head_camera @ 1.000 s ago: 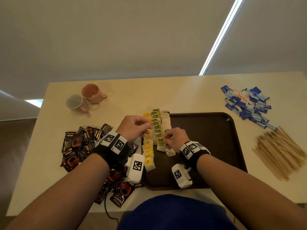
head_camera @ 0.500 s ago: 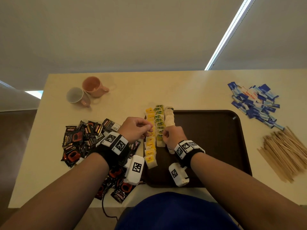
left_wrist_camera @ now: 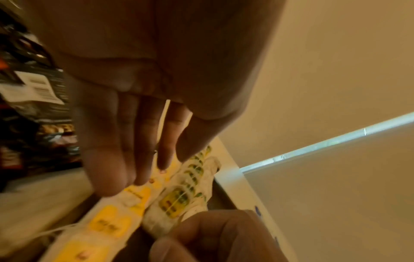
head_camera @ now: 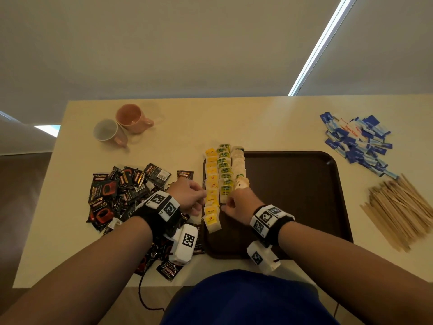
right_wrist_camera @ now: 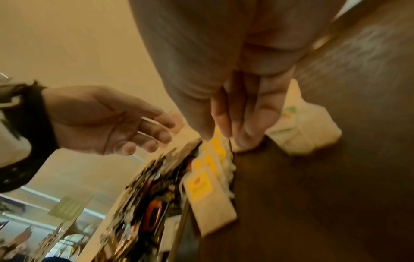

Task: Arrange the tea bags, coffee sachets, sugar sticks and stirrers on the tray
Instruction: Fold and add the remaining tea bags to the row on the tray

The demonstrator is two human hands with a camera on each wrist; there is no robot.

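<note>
Three rows of tea bags lie along the left side of the dark brown tray [head_camera: 293, 195]: a yellow row [head_camera: 211, 191], a green row [head_camera: 224, 170] and a pale row [head_camera: 238, 163]. My left hand [head_camera: 189, 198] hovers at the yellow row [left_wrist_camera: 107, 223], its fingers [left_wrist_camera: 139, 159] loose and extended, holding nothing. My right hand [head_camera: 236, 204] stands at the near end of the green and pale rows, its straight fingers [right_wrist_camera: 244, 134] pointing down onto the bags. Coffee sachets [head_camera: 121, 191], sugar sticks [head_camera: 356, 141] and stirrers [head_camera: 403, 207] lie on the table.
Two mugs [head_camera: 121, 127] stand at the table's back left. The sachet pile reaches the tray's left rim and runs under my left wrist. The right part of the tray holds nothing. A cable hangs over the table's near edge.
My left hand's fingers have loosened from a curled pinch at the yellow row to a relaxed spread. The right hand has stayed at the near end of the rows.
</note>
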